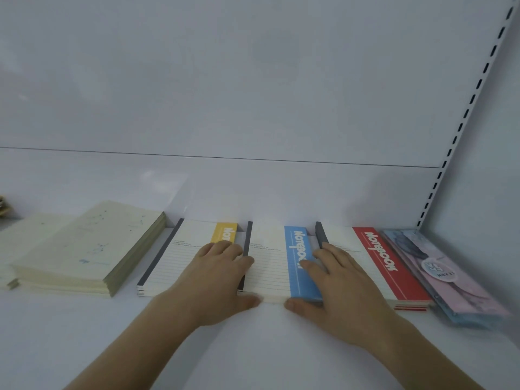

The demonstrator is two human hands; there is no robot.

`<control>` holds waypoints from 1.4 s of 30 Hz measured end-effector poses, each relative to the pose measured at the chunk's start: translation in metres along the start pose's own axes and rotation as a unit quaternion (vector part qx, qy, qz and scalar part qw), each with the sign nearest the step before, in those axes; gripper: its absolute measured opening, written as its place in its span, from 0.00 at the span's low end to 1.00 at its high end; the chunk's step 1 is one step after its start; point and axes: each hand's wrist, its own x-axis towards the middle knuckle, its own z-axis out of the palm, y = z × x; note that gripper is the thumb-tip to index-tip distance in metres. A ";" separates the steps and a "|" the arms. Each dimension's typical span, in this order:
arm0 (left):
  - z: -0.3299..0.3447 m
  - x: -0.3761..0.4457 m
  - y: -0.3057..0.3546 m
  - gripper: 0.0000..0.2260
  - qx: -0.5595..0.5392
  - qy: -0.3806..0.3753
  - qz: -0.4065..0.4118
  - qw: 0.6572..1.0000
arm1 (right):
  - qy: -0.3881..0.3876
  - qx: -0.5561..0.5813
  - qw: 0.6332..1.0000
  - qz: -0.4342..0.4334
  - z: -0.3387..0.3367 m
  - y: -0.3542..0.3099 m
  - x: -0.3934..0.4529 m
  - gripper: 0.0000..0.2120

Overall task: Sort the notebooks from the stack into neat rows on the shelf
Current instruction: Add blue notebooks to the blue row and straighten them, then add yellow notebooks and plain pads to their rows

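The notebook pile with the blue title band (281, 263), a low stack of thin white lined-cover notebooks, lies flat on the white metal shelf (253, 347) in the middle of a row, between a similar pile with a yellow band (185, 257) on its left and one with a red band (374, 263) on its right. Its long axis runs from the front edge of the shelf toward the white back panel (253, 94), and the dark spine is on the left side, so the printed title reads along this axis. The left hand (216, 280) lies on the gap between the yellow and blue piles, with straight fingers (225, 247) close together and the thumb pressing the near edge. The right hand (334, 280) rests flat across the blue band and the red pile, fingers a little spread, thumb also at the near edge. Nothing is pinched. I judge that the hands are squaring the pile. The notebooks look light and quite stiff as a pile, but the smooth covers may slide over each other, so it seems best to push the edges from both sides. Further left is a pile of cream notebooks (92, 254), and at the far right some pink and blue ones in clear wrap (450, 280).
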 end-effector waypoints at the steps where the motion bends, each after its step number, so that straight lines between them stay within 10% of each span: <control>1: -0.002 -0.003 0.004 0.39 -0.014 0.025 -0.015 0.999 | 0.017 0.003 1.000 0.002 0.000 -0.001 -0.003 0.42; 8: 0.000 -0.046 0.009 0.25 -0.078 0.199 -0.115 0.970 | 0.067 0.039 0.997 -0.009 -0.006 -0.031 -0.009 0.41; 23: -0.038 -0.244 -0.111 0.38 -0.029 0.139 -0.257 0.956 | 0.027 0.062 0.995 -0.077 -0.054 -0.256 -0.022 0.44; 42: -0.033 -0.409 -0.367 0.28 -0.061 0.137 -0.349 0.925 | 0.066 0.109 0.975 -0.181 -0.039 -0.560 0.096 0.46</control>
